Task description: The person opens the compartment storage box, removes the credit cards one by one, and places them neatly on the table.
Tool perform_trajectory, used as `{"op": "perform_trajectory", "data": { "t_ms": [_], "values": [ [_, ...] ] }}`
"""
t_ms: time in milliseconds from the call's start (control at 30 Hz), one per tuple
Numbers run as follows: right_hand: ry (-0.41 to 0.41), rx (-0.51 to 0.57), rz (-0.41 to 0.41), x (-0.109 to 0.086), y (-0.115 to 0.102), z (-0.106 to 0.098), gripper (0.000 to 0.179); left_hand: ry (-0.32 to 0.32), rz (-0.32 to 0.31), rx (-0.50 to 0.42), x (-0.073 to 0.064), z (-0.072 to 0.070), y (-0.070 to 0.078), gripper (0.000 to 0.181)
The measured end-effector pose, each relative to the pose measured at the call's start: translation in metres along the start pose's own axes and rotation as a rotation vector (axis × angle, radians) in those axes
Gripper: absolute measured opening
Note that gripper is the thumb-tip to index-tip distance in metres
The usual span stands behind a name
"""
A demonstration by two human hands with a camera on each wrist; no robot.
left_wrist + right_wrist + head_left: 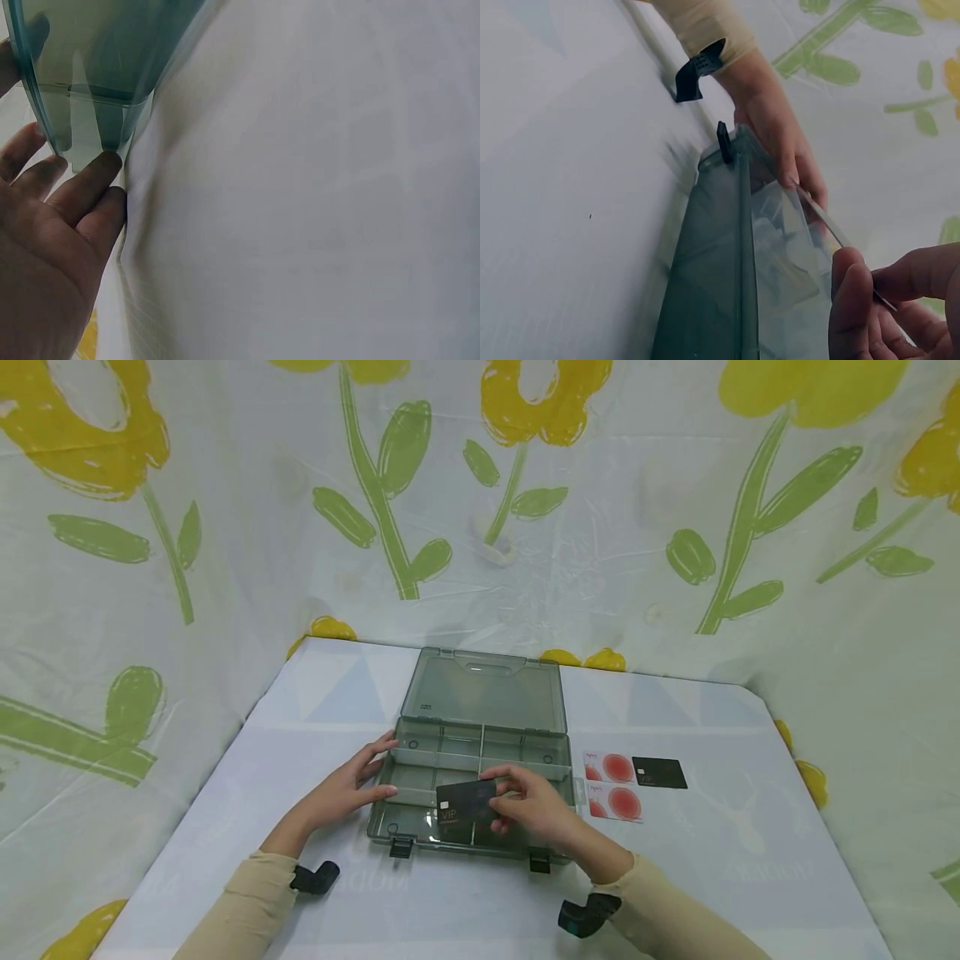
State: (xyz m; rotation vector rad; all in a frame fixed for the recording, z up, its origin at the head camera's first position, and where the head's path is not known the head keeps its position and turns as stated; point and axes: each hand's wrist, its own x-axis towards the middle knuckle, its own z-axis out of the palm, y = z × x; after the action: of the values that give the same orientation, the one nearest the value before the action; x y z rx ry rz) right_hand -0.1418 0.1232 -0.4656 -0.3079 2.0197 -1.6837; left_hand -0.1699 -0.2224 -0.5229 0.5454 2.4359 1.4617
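Observation:
A grey see-through plastic organizer box (pixel 408 818) sits on the table with its divided tray facing up and its lid (pixel 480 693) folded back behind. Over the front compartments, my right hand (pixel 536 810) pinches a black card marked VIP (pixel 459 806) between thumb and fingers. That card appears edge-on in the right wrist view, a thin line (pixel 829 225) above the box. My left hand (pixel 341 793) rests at the box's left wall with fingers extended. In the left wrist view its fingertips (pixel 109 161) touch the box's side.
Right of the box lie two red-and-white cards, an upper one (pixel 611 767) and a lower one (pixel 615 802), plus another black card (pixel 660 772). Two black latches, left (pixel 401 847) and right (pixel 539 862), stick out at the box's front. Flower-printed cloth (pixel 585 568) surrounds the white table (pixel 727 877).

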Motion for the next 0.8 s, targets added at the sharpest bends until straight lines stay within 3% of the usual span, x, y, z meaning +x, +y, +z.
{"op": "perform_trajectory", "data": {
  "t_ms": [467,800],
  "values": [
    [0.040,-0.033,0.003,-0.015,0.005,-0.022,0.040,-0.010,0.003,-0.008,-0.001,-0.001,0.004,0.080],
    [0.115,-0.092,0.029,-0.029,0.007,-0.047,0.040,-0.003,-0.008,-0.006,0.000,0.000,0.005,0.079]
  ]
}}
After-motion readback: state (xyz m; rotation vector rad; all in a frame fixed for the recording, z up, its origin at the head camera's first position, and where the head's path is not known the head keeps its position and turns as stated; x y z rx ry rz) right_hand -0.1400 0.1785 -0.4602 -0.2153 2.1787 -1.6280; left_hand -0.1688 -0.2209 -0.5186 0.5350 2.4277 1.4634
